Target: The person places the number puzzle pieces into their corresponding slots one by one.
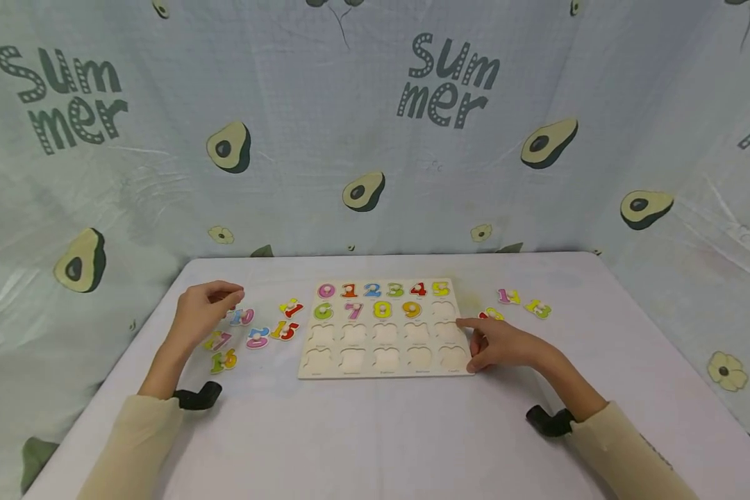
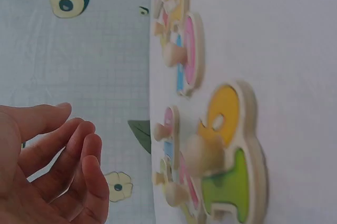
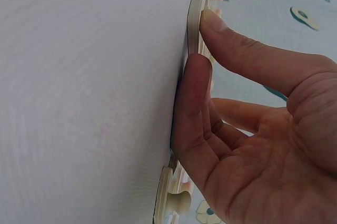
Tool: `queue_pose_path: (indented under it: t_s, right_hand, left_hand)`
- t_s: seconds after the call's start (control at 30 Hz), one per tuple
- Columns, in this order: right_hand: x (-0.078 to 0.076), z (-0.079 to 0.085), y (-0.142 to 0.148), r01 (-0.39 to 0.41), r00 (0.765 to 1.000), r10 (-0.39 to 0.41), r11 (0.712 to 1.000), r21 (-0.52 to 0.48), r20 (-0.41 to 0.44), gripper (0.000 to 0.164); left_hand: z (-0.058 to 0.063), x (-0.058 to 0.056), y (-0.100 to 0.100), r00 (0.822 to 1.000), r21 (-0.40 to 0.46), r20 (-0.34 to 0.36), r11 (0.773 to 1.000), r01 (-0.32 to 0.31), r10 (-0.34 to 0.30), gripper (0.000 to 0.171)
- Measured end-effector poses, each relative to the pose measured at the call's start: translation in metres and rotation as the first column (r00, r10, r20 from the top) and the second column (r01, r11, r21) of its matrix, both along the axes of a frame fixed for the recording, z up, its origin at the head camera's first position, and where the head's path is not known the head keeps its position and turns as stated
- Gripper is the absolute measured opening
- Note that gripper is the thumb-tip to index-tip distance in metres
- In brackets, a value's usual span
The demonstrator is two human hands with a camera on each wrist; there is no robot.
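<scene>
My left hand (image 1: 205, 312) hovers over the left group of number pieces, fingers loosely curled and nothing between them. Below and around it lie a pink-and-blue 10 (image 1: 242, 317), a 17 (image 1: 217, 339) and a green-and-yellow 16 (image 1: 224, 361). Wooden knobs stand up from these pieces in the left wrist view. My right hand (image 1: 506, 344) holds the right edge of the wooden number board (image 1: 386, 373), thumb at the near corner and index finger farther up. Pieces 0 to 9 fill the board's two far rows up to one bare slot; the nearer rows show bare recesses.
Left of the board are also a red-yellow 11 (image 1: 290, 307), a 15 (image 1: 284, 330) and a pink-blue piece (image 1: 257, 338). On the right lie a pink-yellow piece (image 1: 509, 296), a 13 (image 1: 539, 309) and a red-yellow piece (image 1: 491, 314) partly behind my hand. A printed curtain (image 1: 300, 139) hangs behind the table.
</scene>
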State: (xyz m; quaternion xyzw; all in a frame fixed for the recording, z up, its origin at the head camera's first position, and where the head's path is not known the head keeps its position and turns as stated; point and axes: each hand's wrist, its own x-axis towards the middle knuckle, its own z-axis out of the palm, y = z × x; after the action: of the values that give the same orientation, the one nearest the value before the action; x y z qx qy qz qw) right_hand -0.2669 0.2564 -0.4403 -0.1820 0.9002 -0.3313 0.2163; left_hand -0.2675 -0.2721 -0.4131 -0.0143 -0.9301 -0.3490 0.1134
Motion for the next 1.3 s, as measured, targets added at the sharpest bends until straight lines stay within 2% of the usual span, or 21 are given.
queue_pose_path:
  t_s: [0.13, 0.33, 0.63, 0.97, 1.3]
  right_hand:
    - [0.001, 0.001, 0.0, 0.005, 1.0, -0.005, 1.0, 0.002, -0.001, 0.085]
    - [0.004, 0.004, -0.002, 0.006, 1.0, -0.006, 1.0, -0.008, 0.0, 0.085]
    - [0.005, 0.004, -0.002, 0.009, 1.0, -0.009, 1.0, -0.007, -0.006, 0.085]
    - [0.003, 0.0, -0.001, 0.017, 1.0, -0.017, 1.0, -0.009, 0.006, 0.085]
    - [0.001, -0.002, 0.001, 0.005, 1.0, -0.005, 1.0, -0.003, -0.011, 0.085]
  left_hand:
    - [-0.007, -0.003, -0.009, 0.999, -0.098, 0.016, 0.994, -0.049, 0.051, 0.036]
    - [-0.016, -0.005, -0.019, 0.995, -0.184, 0.076, 0.982, -0.046, 0.061, 0.042]
    - [-0.02, -0.007, -0.027, 0.991, -0.203, 0.134, 0.979, 0.022, 0.006, 0.038]
    - [-0.028, -0.008, -0.03, 0.986, -0.195, 0.168, 0.98, 0.044, -0.011, 0.03]
    - [-0.024, -0.011, -0.025, 0.979, -0.216, 0.202, 0.973, 0.083, -0.038, 0.043]
